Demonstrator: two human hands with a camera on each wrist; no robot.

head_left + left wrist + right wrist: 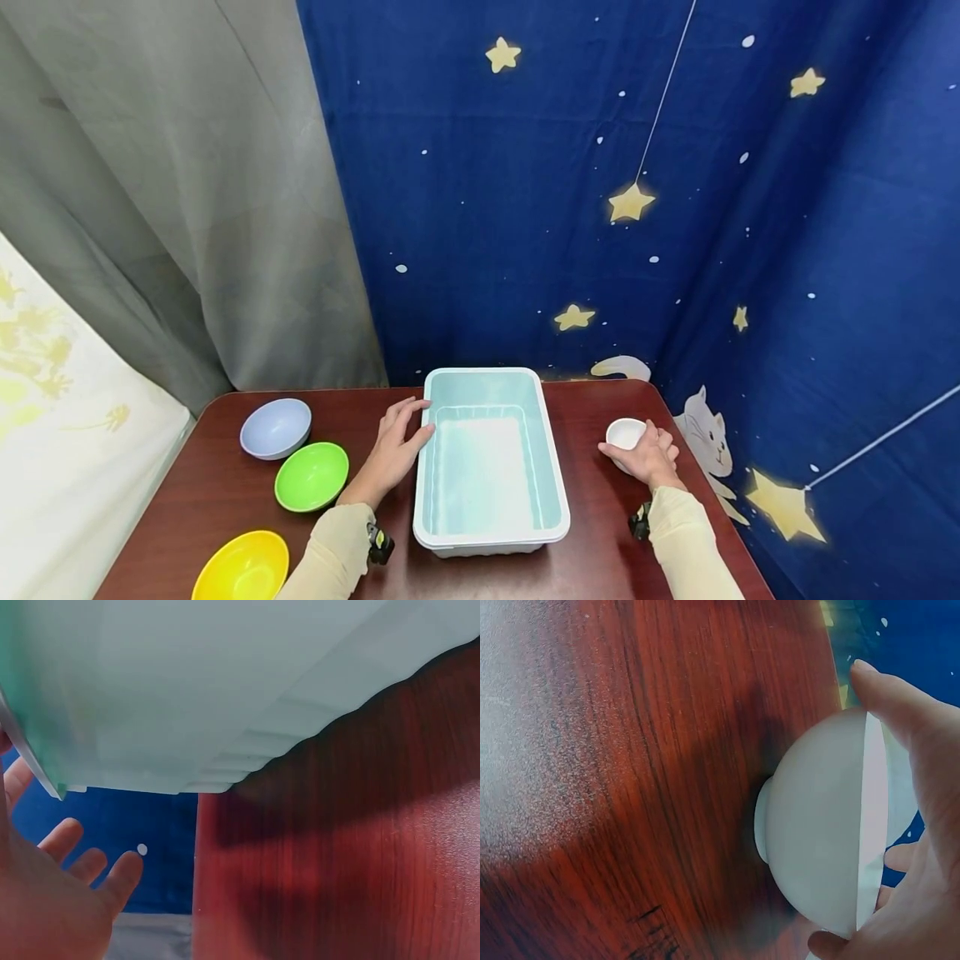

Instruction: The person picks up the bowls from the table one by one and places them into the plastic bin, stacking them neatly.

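A light blue plastic tub (pixel 487 475) stands in the middle of the table, its hollow bare inside. My left hand (pixel 396 446) rests at the tub's left rim, fingertips right at the edge. In the left wrist view, the fingers of this hand (pixel 67 900) are spread loosely below the tub's rim. Right of the tub, my right hand (pixel 648 454) holds a small white bowl (pixel 624 433) by its rim. The right wrist view shows the white bowl (pixel 817 825) between thumb and fingers, its foot ring close over the tabletop.
On the left of the table stand a pale blue bowl (pixel 276 428), a green bowl (pixel 312 477) and a yellow bowl (pixel 243 568). Behind the dark red wooden table (pixel 600 550) hang a grey curtain (pixel 247 208) and a blue starry curtain (pixel 525 208).
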